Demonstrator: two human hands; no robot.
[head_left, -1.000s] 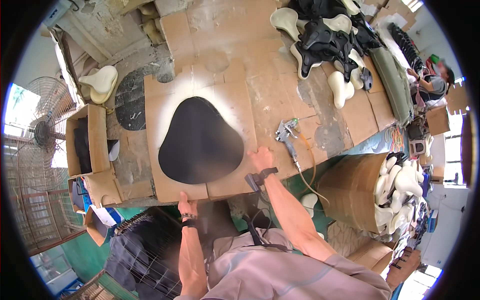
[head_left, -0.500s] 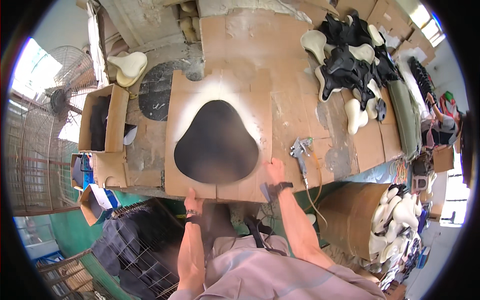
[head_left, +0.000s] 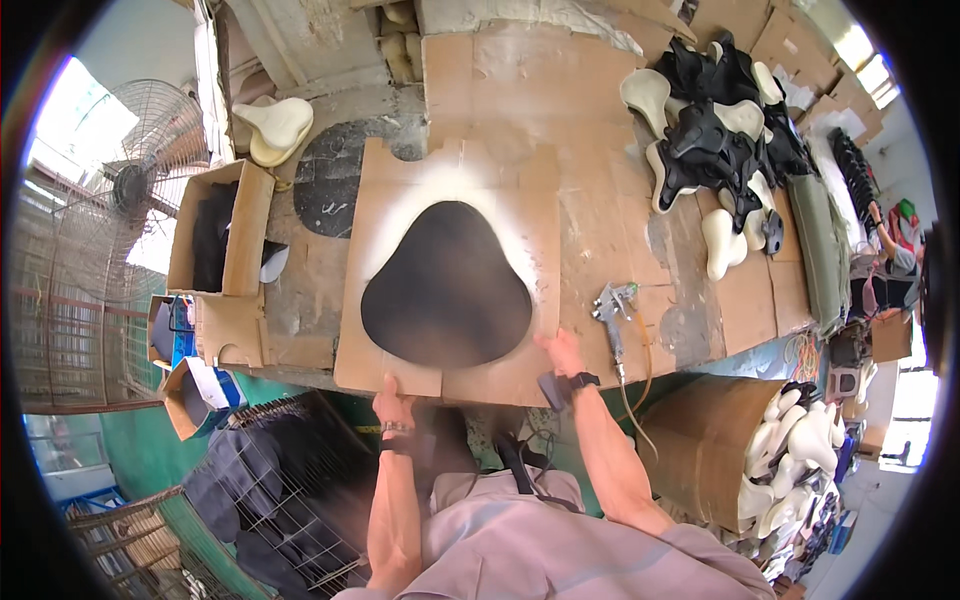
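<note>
On the worktable lies a cardboard sheet [head_left: 400, 190] with a whitish, sprayed-looking haze around its middle. A flat black rounded-triangular piece [head_left: 445, 290] rests on it, narrow end away from me. My left hand [head_left: 393, 405] grips the sheet's near edge, thumb on top and the other fingers hidden beneath. At the near right corner, my right hand [head_left: 562, 352] pinches the same sheet. A metal spray gun [head_left: 610, 310] with an orange hose lies to the right of my right hand, apart from it.
Black and cream saddle parts [head_left: 715, 140] are heaped at the back right. A cardboard box [head_left: 255, 240] with dark pieces stands left, near a fan [head_left: 130, 190]. Below the table are a wire cage [head_left: 290, 480] of dark pieces and a large carton [head_left: 690, 440] of cream saddle parts.
The whole view has shifted slightly, so everything appears a little farther right. Both hands keep their hold on the cardboard sheet, and the black piece stays in place on it.
</note>
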